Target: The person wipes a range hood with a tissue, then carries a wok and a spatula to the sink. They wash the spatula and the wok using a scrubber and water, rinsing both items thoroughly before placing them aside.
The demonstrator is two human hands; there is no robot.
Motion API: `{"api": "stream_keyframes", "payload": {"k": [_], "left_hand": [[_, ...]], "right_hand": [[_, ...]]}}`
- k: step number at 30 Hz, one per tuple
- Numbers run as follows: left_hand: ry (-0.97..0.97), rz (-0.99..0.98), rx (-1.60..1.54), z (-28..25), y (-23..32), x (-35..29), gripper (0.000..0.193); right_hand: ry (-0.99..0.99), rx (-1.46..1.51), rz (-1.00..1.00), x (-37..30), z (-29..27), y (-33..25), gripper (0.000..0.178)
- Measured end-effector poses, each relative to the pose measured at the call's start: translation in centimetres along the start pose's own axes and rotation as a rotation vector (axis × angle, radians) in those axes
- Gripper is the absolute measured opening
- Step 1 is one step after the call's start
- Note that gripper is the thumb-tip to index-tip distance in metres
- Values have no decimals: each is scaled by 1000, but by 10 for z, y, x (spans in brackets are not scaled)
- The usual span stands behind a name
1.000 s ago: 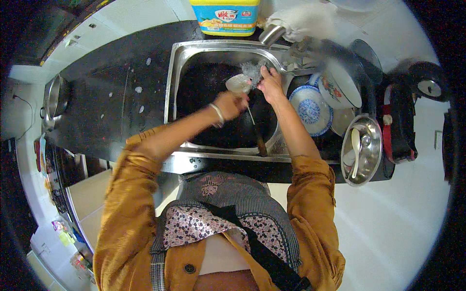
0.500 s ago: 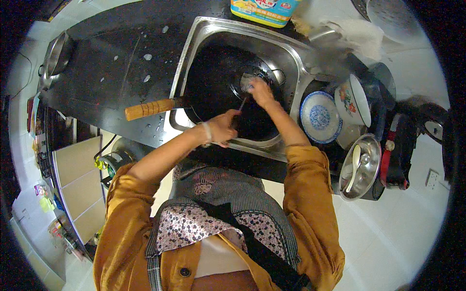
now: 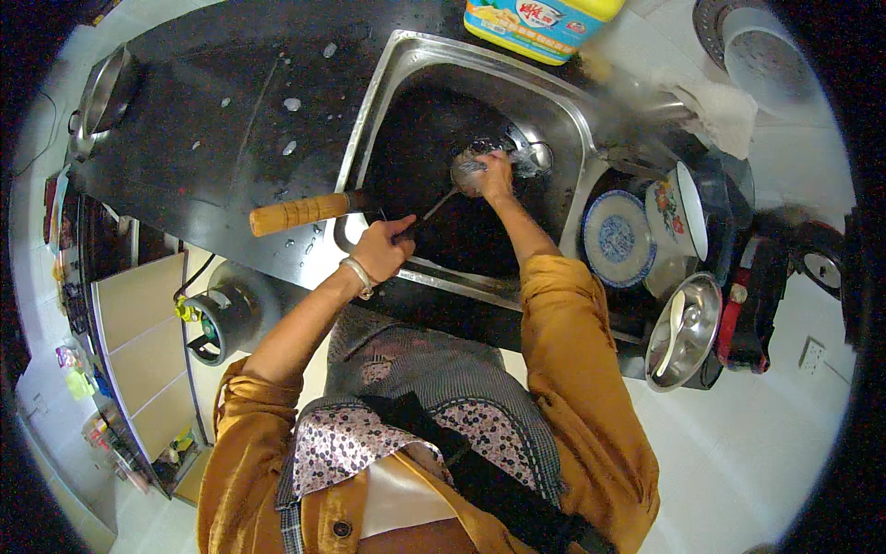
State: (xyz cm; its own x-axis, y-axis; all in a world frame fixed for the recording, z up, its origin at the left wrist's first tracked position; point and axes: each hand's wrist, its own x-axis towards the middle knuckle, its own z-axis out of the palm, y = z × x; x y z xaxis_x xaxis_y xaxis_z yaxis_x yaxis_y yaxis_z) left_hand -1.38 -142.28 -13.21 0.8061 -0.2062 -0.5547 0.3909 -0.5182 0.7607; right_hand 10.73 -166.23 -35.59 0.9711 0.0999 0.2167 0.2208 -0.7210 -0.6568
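The left hand (image 3: 383,249) has its fingers closed on the dark handle of one round-headed metal ladle (image 3: 466,175), over one round black wok (image 3: 415,138) in one silver steel sink (image 3: 372,111); the right hand (image 3: 496,174) bunches at its head, fingers' grip unclear. Wet metal could slip, or the left forearm knock the wok's wooden handle (image 3: 300,214), jutting past the sink's left edge. Beyond its right edge: one blue-and-white plate (image 3: 616,238), one flower-painted white bowl (image 3: 666,205), one silver steel basin (image 3: 694,337), one white spoon (image 3: 676,323).
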Motion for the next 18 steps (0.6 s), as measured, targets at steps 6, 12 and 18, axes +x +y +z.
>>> {"api": "stream_keyframes", "payload": {"k": [6, 12, 18], "left_hand": [[-12, -14, 30, -11, 5, -2, 47], [12, 53, 108, -12, -2, 6, 46], [-27, -7, 196, -19, 12, 6, 45]], "right_hand": [[-56, -139, 120, 26, -12, -13, 26], [-145, 99, -51, 23, -9, -12, 20], [-87, 10, -134, 0, 17, -26, 15]]}}
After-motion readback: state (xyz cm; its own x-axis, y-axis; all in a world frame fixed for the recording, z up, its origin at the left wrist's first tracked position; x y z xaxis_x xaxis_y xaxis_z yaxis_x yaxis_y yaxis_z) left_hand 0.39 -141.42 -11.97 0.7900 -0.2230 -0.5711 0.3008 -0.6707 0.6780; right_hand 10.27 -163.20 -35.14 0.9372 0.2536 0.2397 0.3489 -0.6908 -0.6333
